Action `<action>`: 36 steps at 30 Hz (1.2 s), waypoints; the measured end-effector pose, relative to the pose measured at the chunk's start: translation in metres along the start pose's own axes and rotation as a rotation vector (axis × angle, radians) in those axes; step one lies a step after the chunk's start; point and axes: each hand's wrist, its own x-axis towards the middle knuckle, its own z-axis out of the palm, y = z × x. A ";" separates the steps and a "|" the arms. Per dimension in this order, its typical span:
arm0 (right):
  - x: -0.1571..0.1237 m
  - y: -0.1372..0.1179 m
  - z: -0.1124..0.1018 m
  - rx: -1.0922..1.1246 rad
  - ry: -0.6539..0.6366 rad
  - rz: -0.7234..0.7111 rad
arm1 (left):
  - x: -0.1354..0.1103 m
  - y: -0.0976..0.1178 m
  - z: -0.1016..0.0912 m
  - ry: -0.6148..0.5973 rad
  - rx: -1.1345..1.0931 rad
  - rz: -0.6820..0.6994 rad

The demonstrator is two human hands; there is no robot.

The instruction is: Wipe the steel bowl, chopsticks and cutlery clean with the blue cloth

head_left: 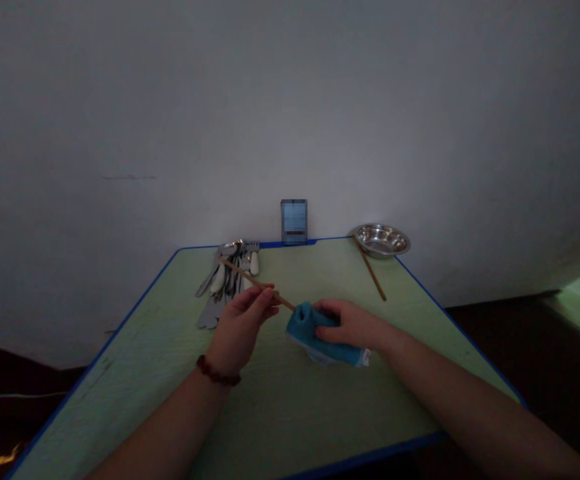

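and here we are at the green table (pixel 295 400) with its blue edge: the left hand (pixel 240 327), beaded bracelet (pixel 215 371) on the wrist, has a closed grip on a wooden chopstick (pixel 255 282), fingers (pixel 265 300) curled around it near the middle, and the stick is held up above the table, angled across the view. its lower end runs straight into a blue cloth (pixel 310 337), and the right hand (pixel 353 325) has that cloth bunched in a closed grip, fingers folded over the top, with a pale edge of the cloth showing underneath. the two hands are close together, just either side of the cloth! beyond them, a pile of spoons, forks and knives (pixel 225 287) lies near the far edge, white handles among them. off to the right, a steel bowl (pixel 383 240) sits at the far corner, a second chopstick (pixel 370 269) lying on the table beside it, and a blurred upright tablet (pixel 294 221) stands against the wall (pixel 290 100).
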 end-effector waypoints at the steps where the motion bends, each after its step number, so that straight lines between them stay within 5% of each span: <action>1: 0.000 0.001 0.000 0.078 -0.026 0.035 | 0.000 0.000 0.000 -0.001 -0.006 -0.005; 11: 0.000 -0.001 0.001 0.537 -0.142 0.306 | 0.000 0.002 0.002 0.011 -0.056 -0.069; 36: -0.003 0.001 -0.007 0.281 -0.041 0.130 | 0.016 0.020 -0.014 0.231 -0.125 0.031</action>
